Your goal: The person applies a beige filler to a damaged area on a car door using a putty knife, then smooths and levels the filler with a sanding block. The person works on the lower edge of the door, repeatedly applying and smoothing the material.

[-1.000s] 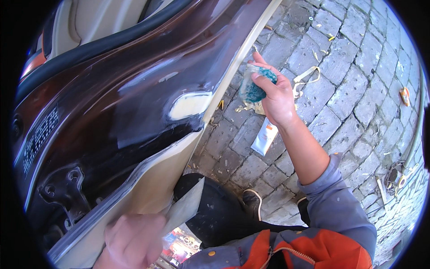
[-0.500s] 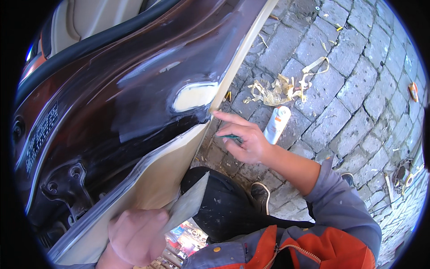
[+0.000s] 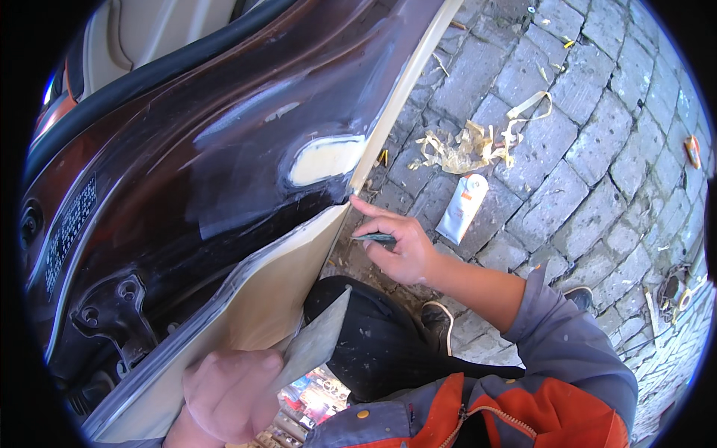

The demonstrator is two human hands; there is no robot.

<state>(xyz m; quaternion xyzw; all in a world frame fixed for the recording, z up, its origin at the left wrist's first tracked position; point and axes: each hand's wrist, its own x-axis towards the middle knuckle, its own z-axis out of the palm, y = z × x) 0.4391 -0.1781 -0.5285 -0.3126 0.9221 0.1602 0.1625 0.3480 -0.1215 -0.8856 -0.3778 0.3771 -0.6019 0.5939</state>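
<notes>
Body filler work on the dark car door panel [image 3: 187, 194]: the right hand [image 3: 399, 246], pinching a small dark scraper [image 3: 376, 238], fingers the cream filler patch [image 3: 325, 158]'s edge, while the left hand [image 3: 228, 392] grips a flat board [image 3: 314, 345]; smoothing that edge seems next.

- One dark car door [image 3: 187, 172] with one pale filler patch [image 3: 326, 158]
- One white tube [image 3: 461, 209]
- One heap of torn masking tape [image 3: 467, 145]
- One flat grey board [image 3: 314, 343]
- Two hands: left hand [image 3: 224, 392], right hand [image 3: 399, 243]
</notes>
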